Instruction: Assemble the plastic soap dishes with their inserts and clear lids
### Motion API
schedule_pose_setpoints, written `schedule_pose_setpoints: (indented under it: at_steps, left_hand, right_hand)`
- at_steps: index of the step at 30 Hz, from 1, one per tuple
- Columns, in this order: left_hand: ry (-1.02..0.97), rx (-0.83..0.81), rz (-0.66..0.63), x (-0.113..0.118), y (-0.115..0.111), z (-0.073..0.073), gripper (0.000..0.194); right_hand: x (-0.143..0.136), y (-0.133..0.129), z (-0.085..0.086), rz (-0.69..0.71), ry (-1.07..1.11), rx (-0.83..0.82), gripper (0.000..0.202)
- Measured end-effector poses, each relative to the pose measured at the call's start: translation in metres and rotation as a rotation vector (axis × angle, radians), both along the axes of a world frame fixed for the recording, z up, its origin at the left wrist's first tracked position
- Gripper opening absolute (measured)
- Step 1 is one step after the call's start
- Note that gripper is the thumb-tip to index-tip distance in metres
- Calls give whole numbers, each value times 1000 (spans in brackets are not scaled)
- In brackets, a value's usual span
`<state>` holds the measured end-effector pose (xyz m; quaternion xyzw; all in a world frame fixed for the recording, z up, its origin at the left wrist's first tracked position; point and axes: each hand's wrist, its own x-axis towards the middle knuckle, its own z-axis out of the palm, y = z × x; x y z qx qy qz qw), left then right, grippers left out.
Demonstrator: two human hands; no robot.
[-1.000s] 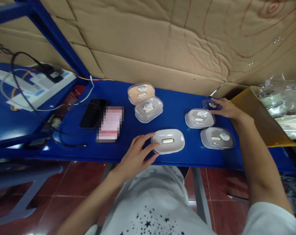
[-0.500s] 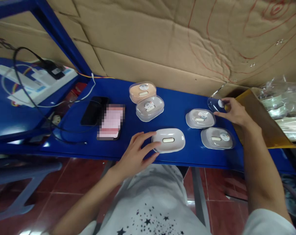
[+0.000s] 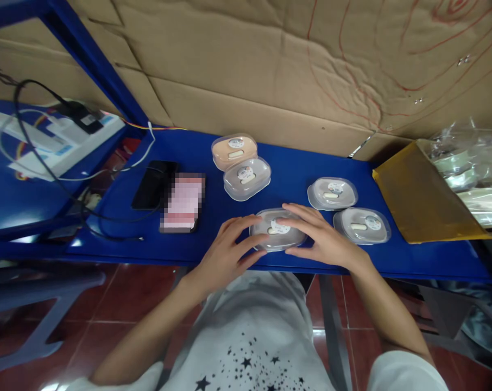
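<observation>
The left hand [image 3: 225,254] is half open, thumb and fingers spread around the left end of an oval, greyish-white dish [image 3: 275,246], holding it on the blue tabletop [image 3: 292,168] at the front edge. The right hand [image 3: 327,236] is curved wide over the right end, gripping a clear plastic lid [image 3: 285,238] with its thumb at the near edge and its fingers at the far edge. The lid lies over the dish; whether its rim is fully seated is hard to tell behind the fingers.

Half a second ago the dish was bare, and the right hand had the lid at the back, beside the brown cardboard box [image 3: 429,201]. The left hand has kept its place, as have two lidded grey dishes [image 3: 362,227] on the right.
</observation>
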<state>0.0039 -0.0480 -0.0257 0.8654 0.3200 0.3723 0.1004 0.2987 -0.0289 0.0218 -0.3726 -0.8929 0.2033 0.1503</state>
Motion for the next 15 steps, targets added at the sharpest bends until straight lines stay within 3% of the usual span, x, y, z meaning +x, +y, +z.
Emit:
schedule_pose_setpoints:
  at_steps: [7,15]
  left_hand:
    - [11,-31,25,0,-2,-4,26]
    - [-37,-143,44,0,-4,-8,34]
  right_hand:
    - [18,-10,-14,-91,78,-6,65]
    - [10,-16,-28,-72,99,121,71]
